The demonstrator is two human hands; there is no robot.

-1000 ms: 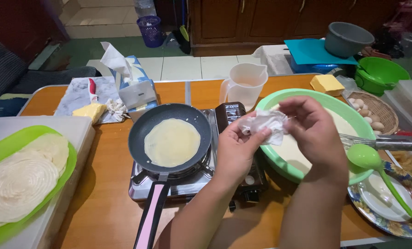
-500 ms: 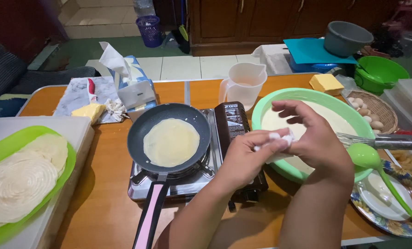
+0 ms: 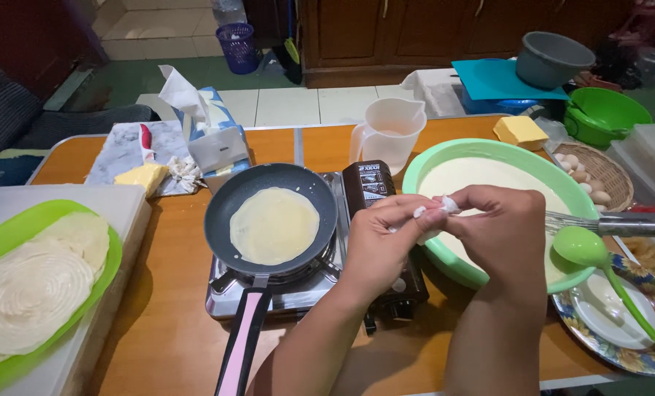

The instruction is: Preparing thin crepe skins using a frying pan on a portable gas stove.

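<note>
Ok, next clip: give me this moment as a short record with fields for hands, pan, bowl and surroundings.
left hand: left hand pinches a crumpled white tissue
right hand: right hand pinches the same tissue
pan: dark frying pan on a portable stove, thin pale crepe inside
bowl: green bowl holds pale batter
left side: green plate with stacked crepes
right side: green ladle on a flowered plate

A single head-worn camera looks steeply down and forward from the near edge of the wooden table (image 3: 173, 323), close above the left hand (image 3: 375, 246) and right hand (image 3: 503, 235). The far table edge and tiled floor (image 3: 320, 103) beyond fill the upper frame. No second view exists, so no overlap applies.
</note>
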